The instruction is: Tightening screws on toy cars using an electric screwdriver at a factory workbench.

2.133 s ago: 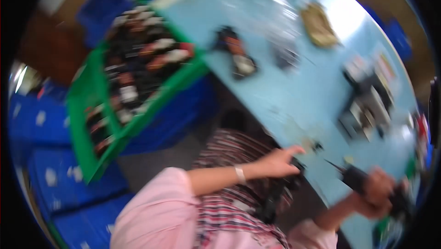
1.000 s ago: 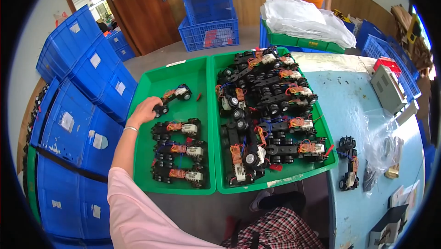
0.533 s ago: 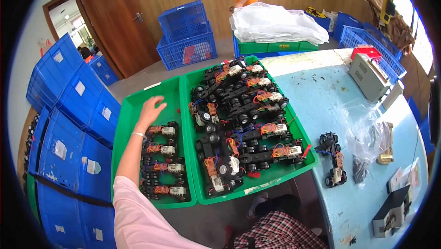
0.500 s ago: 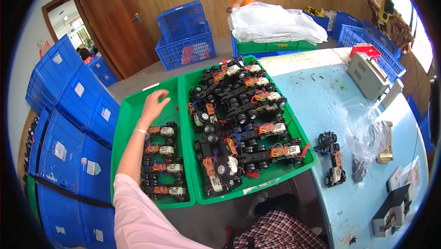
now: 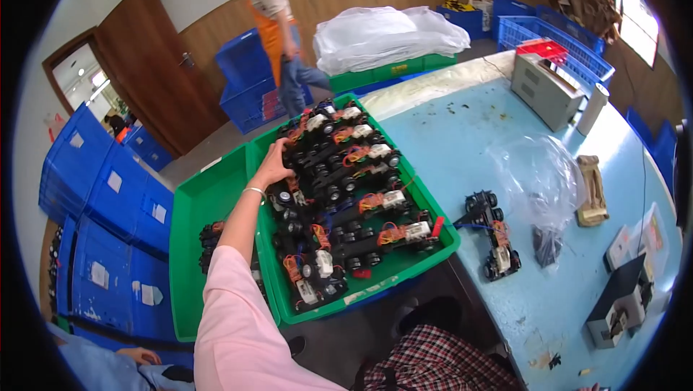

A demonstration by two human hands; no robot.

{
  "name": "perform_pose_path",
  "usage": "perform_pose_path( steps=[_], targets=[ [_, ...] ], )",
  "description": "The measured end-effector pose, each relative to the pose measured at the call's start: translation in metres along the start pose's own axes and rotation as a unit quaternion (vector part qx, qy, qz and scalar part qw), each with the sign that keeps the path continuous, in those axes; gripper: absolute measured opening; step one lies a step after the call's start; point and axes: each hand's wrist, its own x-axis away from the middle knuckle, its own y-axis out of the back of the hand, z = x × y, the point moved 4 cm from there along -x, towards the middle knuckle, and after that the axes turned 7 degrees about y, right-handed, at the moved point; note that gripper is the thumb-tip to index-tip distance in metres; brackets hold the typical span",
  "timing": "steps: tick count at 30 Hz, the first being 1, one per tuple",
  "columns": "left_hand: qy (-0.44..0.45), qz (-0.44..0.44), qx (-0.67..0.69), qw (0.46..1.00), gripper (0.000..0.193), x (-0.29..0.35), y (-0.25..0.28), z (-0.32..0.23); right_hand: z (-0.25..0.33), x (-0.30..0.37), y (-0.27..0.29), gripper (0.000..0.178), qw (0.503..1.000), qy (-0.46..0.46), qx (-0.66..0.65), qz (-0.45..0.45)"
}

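In the head view, the left hand (image 5: pixel 271 166) reaches over the near-side rim of a green rectangular plastic crate (image 5: pixel 375 290), thumb and fingers parted and curved around the end of a black wheeled chassis with orange wiring (image 5: pixel 294 192); whether they close on it cannot be told. A silvery bracelet (image 5: pixel 253 190) circles the wrist. Only a sliver of what seems the right hand (image 5: pixel 593 388) shows at the lower edge, far to the right of the left hand; its grip cannot be told.

Left of the grip, white paper labels (image 5: pixel 114 181) stick to stacked blue plastic crates (image 5: pixel 133 239); their writing is too small to read. Yellow characters mark a green crate (image 5: pixel 393 73) beyond the grip, which bears crumpled white plastic sheeting (image 5: pixel 390 36).

The crate under the grip is packed with similar chassis, orange-wired and white-ended, plus a red piece (image 5: pixel 362 273). Adjoining it on the left, a second green crate (image 5: pixel 184 275) holds some chassis, partly hidden by the pink-sleeved arm. Well right of the grip, another chassis (image 5: pixel 493 236) lies on a pale-blue tabletop (image 5: pixel 433 146).
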Motion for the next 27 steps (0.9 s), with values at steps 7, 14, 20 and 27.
perform_pose_path(
  steps=[7,14,20,27],
  targets=[
    [-0.006,-0.126,-0.06,0.99,0.065,0.013,0.005,-0.023,-0.011,0.044,-0.069,0.026,0.997,0.018,0.021,-0.074],
    [-0.144,-0.129,0.028,0.981,0.041,0.013,0.031,-0.042,-0.008,0.006,-0.011,0.028,0.999,-0.048,0.008,0.002],
    [-0.171,-0.138,-0.101,0.97,0.049,0.033,0.016,-0.044,-0.013,0.004,-0.009,0.03,0.999,-0.035,0.039,0.002],
    [-0.26,-0.201,-0.212,0.92,0.038,0.032,0.012,-0.04,0.003,-0.022,0.018,0.032,0.997,-0.043,0.072,-0.004]
  ],
)
